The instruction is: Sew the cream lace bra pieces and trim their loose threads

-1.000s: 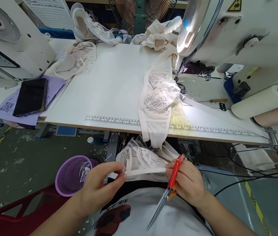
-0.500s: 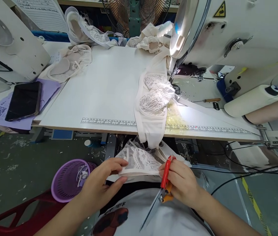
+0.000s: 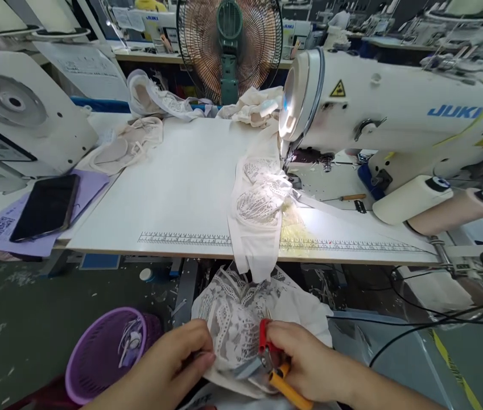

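A white lace bra (image 3: 232,324) lies across my lap, below the table's front edge. My left hand (image 3: 184,356) is closed, thumb and forefinger pinched at the bra's left edge. In my right hand (image 3: 305,356) is a pair of scissors (image 3: 265,357) with red and orange handles; its blurred blades point left over the bra's lower part. Another white lace bra (image 3: 256,208) lies by the sewing machine's needle, its lower end hanging over the table edge towards my lap.
The sewing machine (image 3: 395,114) stands at right, with thread cones (image 3: 412,199) beside it. A phone (image 3: 47,208) rests on purple paper at left. More bras (image 3: 130,142) lie at the back, before a fan (image 3: 229,51). A purple basket (image 3: 91,353) stands low left. Cables (image 3: 437,319) hang at right.
The scissors have turned from pointing down towards me to pointing left over the bra. My left fingers have closed at its edge, and the bra is more spread out. The view has tilted up.
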The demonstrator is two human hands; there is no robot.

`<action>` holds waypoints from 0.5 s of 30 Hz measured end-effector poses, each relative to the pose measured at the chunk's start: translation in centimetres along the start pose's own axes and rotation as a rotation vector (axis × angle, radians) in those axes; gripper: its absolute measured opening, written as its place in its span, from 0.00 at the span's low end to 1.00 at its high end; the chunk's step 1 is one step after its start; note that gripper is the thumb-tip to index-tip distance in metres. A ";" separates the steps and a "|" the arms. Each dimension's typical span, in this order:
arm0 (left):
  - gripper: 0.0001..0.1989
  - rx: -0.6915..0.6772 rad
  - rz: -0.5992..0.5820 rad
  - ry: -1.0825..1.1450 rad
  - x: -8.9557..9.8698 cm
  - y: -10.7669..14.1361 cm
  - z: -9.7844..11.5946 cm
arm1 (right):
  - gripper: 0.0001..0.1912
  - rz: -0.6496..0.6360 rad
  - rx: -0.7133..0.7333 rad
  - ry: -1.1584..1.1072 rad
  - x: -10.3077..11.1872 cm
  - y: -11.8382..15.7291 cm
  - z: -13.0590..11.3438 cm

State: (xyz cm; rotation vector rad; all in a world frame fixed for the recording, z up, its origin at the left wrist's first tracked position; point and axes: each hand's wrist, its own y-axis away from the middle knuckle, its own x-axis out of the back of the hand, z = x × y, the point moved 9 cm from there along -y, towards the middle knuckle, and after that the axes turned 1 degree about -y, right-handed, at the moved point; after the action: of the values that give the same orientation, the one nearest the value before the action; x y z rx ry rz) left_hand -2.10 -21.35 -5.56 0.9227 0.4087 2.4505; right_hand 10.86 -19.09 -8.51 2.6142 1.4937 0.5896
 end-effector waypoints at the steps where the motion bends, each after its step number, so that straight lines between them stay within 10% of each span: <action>1: 0.12 0.008 -0.008 0.024 0.0 -0.1 0.0 | 0.09 0.014 0.033 0.029 0.0 -0.3 -0.2; 15: 0.19 0.006 0.078 0.157 0.5 -1.3 -1.1 | 0.06 -0.101 0.065 0.393 -0.8 -2.2 -1.0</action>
State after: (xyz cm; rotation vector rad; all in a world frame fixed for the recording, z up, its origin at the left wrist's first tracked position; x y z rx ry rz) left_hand -2.72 -20.10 -6.66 0.7641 0.4425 2.6045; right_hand 8.35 -18.77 -8.38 2.5544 1.7599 1.1123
